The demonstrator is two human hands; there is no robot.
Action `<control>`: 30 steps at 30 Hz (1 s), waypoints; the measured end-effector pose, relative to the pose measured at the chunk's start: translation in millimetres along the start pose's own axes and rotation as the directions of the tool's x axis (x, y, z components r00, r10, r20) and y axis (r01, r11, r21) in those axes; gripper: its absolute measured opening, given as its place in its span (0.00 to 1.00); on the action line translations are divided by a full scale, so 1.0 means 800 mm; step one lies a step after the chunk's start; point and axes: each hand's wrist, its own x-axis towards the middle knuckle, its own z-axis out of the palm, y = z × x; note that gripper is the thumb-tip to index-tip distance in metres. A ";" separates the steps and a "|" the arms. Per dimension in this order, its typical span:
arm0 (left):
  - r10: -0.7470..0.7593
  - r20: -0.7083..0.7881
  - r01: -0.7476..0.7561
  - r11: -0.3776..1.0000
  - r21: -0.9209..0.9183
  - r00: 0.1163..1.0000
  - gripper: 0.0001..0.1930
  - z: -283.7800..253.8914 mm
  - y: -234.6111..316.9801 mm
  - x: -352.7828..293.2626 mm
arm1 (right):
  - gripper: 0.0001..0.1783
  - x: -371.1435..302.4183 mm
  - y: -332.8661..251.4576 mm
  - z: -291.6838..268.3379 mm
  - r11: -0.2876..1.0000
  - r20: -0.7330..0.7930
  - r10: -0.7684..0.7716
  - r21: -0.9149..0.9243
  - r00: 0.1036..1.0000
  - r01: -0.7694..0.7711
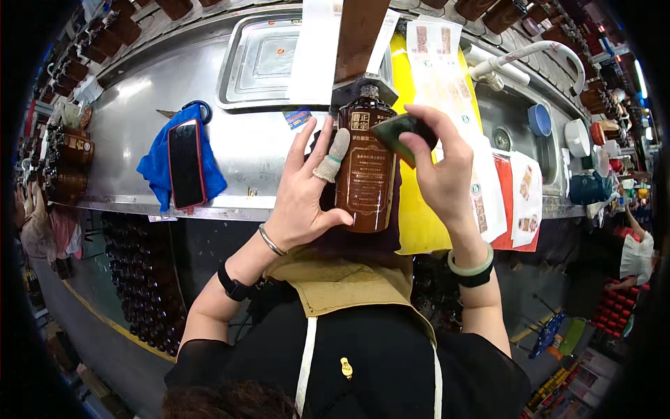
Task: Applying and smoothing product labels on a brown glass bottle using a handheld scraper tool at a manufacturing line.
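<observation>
A brown bottle (364, 185) with a printed front and a narrow neck lies before me on a dark cloth at the counter's front edge. My left hand (296, 188) rests along its left side, fingers spread, with thumb and index finger touching it. A knitted finger cover (333, 157) sits on that index finger. Between the thumb and fingers of my right hand (447, 157) is a thin dark green card (401, 136). It slants over the bottle's upper right side. Whether its edge touches the bottle, I cannot tell.
Left on the metal counter lies a phone (187, 164) on a blue cloth (157, 167). Behind the bottle are a steel tray (262, 59) and an upright brown post (359, 42). Label sheets (447, 77) cover a yellow sheet (422, 227) at right, beside a sink (499, 112) with a tap (537, 49).
</observation>
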 end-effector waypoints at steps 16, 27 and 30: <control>-0.290 -0.140 0.239 0.924 -0.300 0.947 0.50 0.022 0.050 -0.042 | 0.15 0.012 -0.036 -0.006 0.805 0.387 -0.483 -0.155 0.785 0.572; -0.205 -0.128 0.147 0.921 -0.360 0.970 0.48 0.024 0.041 -0.049 | 0.17 -0.051 -0.039 -0.015 0.669 0.460 -0.703 0.172 0.542 0.723; -0.242 -0.106 0.186 0.907 -0.376 0.964 0.49 0.025 0.043 -0.052 | 0.12 0.023 -0.013 0.001 0.872 0.196 -0.437 -0.148 0.878 0.467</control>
